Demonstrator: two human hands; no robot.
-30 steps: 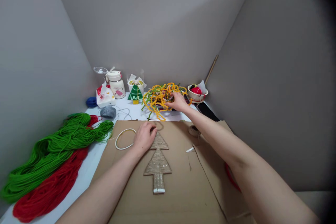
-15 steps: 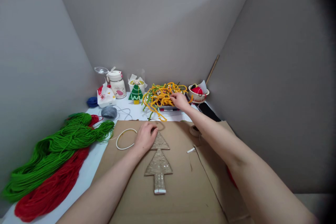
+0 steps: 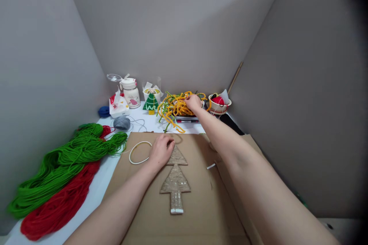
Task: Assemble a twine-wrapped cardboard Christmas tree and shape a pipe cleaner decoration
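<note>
A flat tree shape (image 3: 175,180) wrapped in brown twine lies on a cardboard sheet (image 3: 146,214), its trunk end white. My left hand (image 3: 161,150) rests at the tree's tip and covers part of its upper tier; the fingers are loosely bent, with a gap beside the thumb. Farther back, my right hand (image 3: 193,103) reaches into a tangled heap of yellow and green fuzzy yarn (image 3: 175,108) over a tray (image 3: 186,118). Its fingertips are pinched together at the yellow strands; which strand they hold is hard to see.
Green yarn (image 3: 60,164) and red yarn (image 3: 63,203) lie at left, near a grey ball (image 3: 122,123). A white hoop (image 3: 140,152) sits beside my left hand. Behind stand a bottle (image 3: 131,93), a small green tree (image 3: 151,103) and a bowl (image 3: 219,105) with red yarn.
My right hand has shifted slightly left and farther back over the yarn heap. The view has moved a little; my left hand stays at the tree's tip.
</note>
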